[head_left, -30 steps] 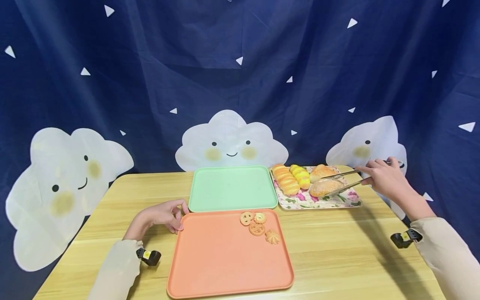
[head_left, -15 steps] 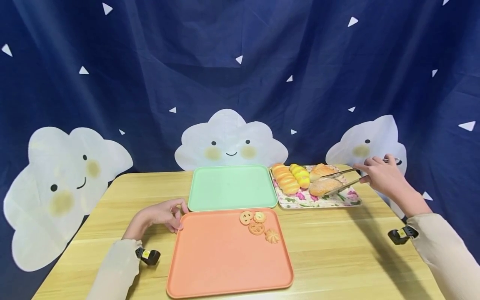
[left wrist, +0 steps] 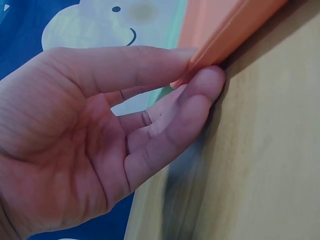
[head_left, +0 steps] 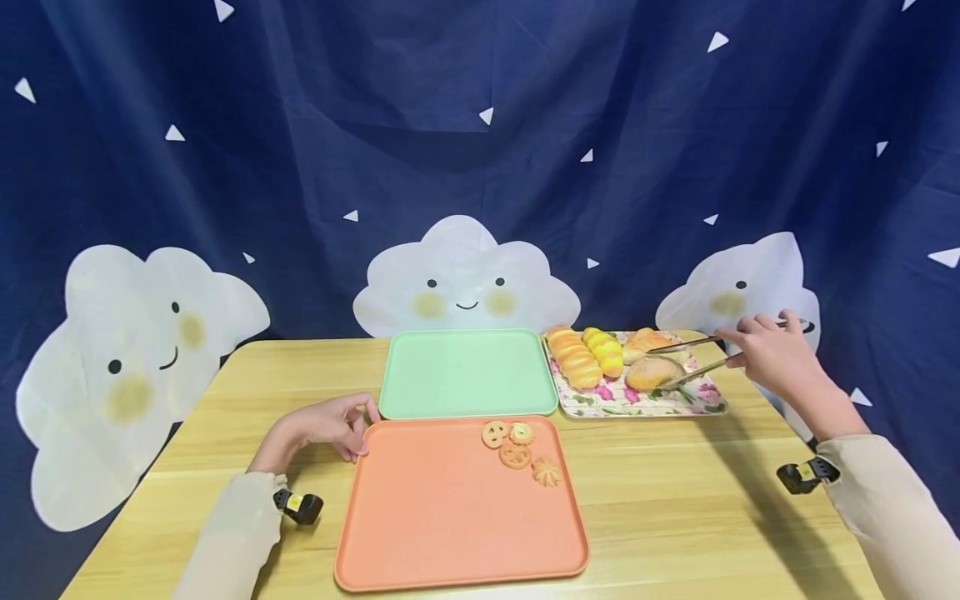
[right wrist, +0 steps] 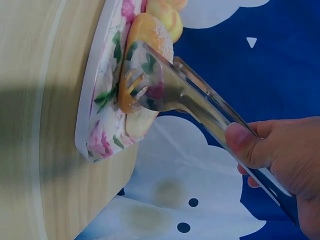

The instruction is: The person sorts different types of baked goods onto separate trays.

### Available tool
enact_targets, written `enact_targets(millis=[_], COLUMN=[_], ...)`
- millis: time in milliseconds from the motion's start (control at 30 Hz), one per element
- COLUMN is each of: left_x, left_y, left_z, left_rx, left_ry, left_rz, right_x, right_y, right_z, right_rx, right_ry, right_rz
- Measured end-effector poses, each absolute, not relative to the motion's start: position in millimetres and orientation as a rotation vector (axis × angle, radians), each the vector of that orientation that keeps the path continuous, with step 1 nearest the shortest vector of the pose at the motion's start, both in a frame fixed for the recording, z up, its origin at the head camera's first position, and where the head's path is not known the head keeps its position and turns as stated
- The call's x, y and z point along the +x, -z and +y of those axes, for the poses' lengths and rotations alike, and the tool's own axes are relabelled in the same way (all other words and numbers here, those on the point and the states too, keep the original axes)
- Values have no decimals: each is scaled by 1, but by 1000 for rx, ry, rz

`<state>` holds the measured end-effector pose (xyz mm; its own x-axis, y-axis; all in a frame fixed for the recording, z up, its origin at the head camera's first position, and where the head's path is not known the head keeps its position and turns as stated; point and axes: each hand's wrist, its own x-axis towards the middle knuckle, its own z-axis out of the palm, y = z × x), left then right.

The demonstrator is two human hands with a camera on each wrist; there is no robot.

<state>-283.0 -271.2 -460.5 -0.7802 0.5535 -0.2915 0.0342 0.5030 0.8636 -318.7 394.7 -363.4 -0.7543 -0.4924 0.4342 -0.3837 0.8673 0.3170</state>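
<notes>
My left hand (head_left: pixel 330 423) pinches the far left corner of the orange tray (head_left: pixel 450 517). In the left wrist view the thumb lies on the rim and fingers are under it. My right hand (head_left: pixel 776 354) grips metal tongs (right wrist: pixel 200 105) with the thumb on one arm. The spread tong ends straddle an oval, white-dusted bread roll (head_left: pixel 654 374) on the floral tray (head_left: pixel 686 405). A slotted tong head covers part of the roll in the right wrist view. Beside it lie an orange striped loaf (head_left: pixel 573 358), a yellow twisted bread (head_left: pixel 603 352) and another golden bread (head_left: pixel 643 340).
A green tray (head_left: pixel 468 375) stands behind the orange one, left of the floral tray. Several cookies (head_left: pixel 515 455) lie in the orange tray's far right corner. All trays are on a wooden table (head_left: pixel 675 500). A blue cloud-patterned curtain (head_left: pixel 420 167) hangs behind the table.
The tong ends have shifted slightly to the right, and the dusted roll between them looks a little turned and shorter. My left hand stays at the orange tray's corner.
</notes>
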Motion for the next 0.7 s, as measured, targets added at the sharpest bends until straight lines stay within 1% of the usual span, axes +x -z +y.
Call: enact_targets(millis=[433, 700], left_x=[-283, -284], left_y=[459, 458], left_z=[-271, -270], left_rx=[552, 561], left_ry=[-1297, -1307], left_rz=[2258, 2289], right_x=[-311, -305], right_y=[359, 346], right_z=[398, 395], right_rx=[589, 557], right_ry=[203, 163], right_rz=[-2513, -2427])
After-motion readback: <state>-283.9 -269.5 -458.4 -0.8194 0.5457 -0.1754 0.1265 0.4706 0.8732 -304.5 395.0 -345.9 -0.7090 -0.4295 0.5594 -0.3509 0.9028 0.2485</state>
